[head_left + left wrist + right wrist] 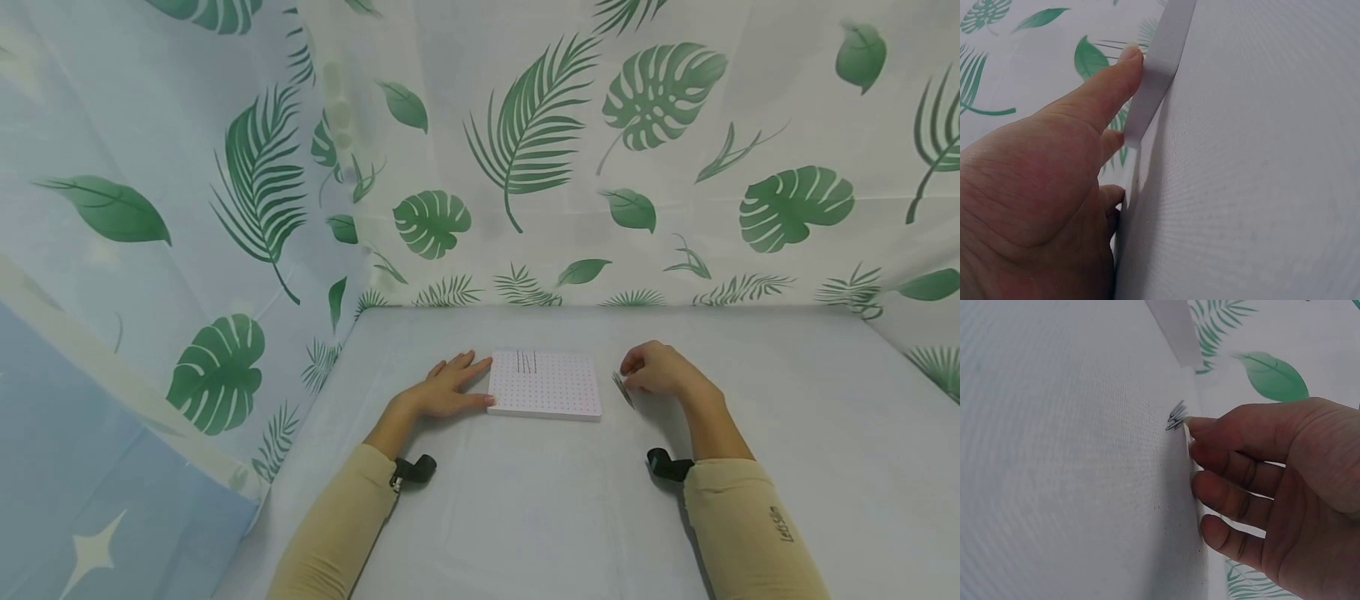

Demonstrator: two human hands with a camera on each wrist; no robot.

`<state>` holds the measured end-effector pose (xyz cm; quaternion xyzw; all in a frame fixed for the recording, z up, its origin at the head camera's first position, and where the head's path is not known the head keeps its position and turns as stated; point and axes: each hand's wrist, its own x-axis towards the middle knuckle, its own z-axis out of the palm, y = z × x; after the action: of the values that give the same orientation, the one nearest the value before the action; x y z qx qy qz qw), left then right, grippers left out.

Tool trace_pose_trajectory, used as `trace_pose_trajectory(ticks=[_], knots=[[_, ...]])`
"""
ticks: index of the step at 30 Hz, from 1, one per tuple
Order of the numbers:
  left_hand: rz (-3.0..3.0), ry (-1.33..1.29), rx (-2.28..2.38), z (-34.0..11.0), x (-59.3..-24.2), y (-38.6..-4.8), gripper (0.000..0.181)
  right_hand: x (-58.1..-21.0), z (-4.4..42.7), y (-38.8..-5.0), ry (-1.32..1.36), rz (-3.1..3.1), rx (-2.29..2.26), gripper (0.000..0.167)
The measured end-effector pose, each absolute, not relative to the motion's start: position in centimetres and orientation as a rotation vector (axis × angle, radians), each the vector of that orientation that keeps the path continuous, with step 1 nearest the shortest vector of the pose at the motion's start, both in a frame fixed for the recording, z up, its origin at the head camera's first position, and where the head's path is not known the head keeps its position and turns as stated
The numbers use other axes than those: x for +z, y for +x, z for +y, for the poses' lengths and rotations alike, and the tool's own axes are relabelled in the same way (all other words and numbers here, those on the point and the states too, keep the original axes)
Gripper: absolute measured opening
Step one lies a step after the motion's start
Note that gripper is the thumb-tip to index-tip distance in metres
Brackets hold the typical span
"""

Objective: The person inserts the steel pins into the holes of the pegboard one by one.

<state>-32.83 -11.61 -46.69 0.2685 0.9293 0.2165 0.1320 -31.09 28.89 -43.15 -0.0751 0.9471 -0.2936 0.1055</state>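
Note:
A white board (555,387) dotted with rows of small holes lies on the table. Several thin dark pins (527,362) stand up from its far left part; the left wrist view also shows these thin pins (1109,50) beyond the thumb. My left hand (447,390) has its fingers spread, with thumb and a fingertip touching the board's left edge. Right of the board, a small pile of loose dark pins (622,390) lies on the table. My right hand (656,368) is at this pile, fingers loosely bent and thumb tip beside the pins (1176,416). No pin is visibly pinched.
A pale cloth covers the table (517,500). Behind it hangs a white curtain (562,183) with green leaf prints, and another curtain (135,275) closes off the left side. Each wrist wears a small black camera.

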Motion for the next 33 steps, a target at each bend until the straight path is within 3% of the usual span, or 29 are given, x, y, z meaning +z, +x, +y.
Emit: trace_pose_trajectory(ticks=[33], knots=[[2.682,0.781,0.644,-11.69,-46.92,-33.11,0.087,-42.65,28.64,-30.70,-0.148,2.870,-0.630,0.013]])
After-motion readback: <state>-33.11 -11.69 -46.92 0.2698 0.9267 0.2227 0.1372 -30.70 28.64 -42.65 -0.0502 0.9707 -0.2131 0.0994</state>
